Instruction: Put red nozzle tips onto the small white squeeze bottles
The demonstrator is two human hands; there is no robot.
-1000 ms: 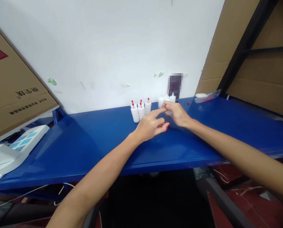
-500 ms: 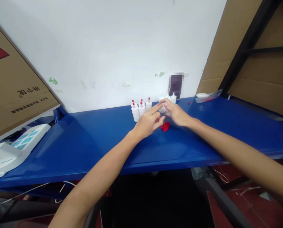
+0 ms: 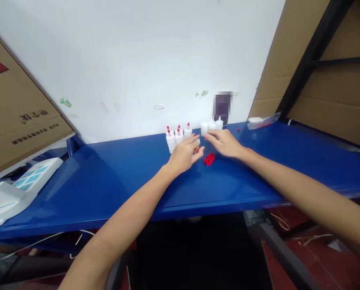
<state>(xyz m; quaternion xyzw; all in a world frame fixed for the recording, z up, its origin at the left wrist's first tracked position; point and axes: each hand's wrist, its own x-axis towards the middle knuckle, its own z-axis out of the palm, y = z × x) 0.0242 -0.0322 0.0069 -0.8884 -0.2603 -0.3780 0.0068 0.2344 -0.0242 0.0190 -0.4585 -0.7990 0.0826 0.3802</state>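
head view: both bare arms reach from the near edge across the blue table (image 3: 107,181) to its far middle.
left hand (image 3: 184,155): fingers curled, forefinger out. A small pale thing sits at the fingertips, but I cannot tell whether the grip has closed on it.
right hand (image 3: 225,143): palm down, fingers stretched leftward towards the other hand's tips. The grip is hidden under the fingers, so I cannot tell if anything is pinched.
red caps (image 3: 209,159): a loose heap on the table between the two hands, a little nearer than them.
red-tipped bottles (image 3: 176,137): an upright cluster just beyond the left hand.
uncapped bottles (image 3: 212,125): three white ones, upright by the wall, just beyond the right hand.
stray cap (image 3: 239,130): alone, right of the right hand.
risk, caps: they look small and loose. A brush from either wrist could scatter them towards the near edge.
risk, bottles: they look light and narrow and stand close together. A nudge from a knuckle could topple several.
change: half a second ago the right hand was up on the white bottles, and it has since dropped clear of them. The left hand has slid left towards the red-tipped cluster. A second ago it mostly covered the heap, which now lies in plain sight.
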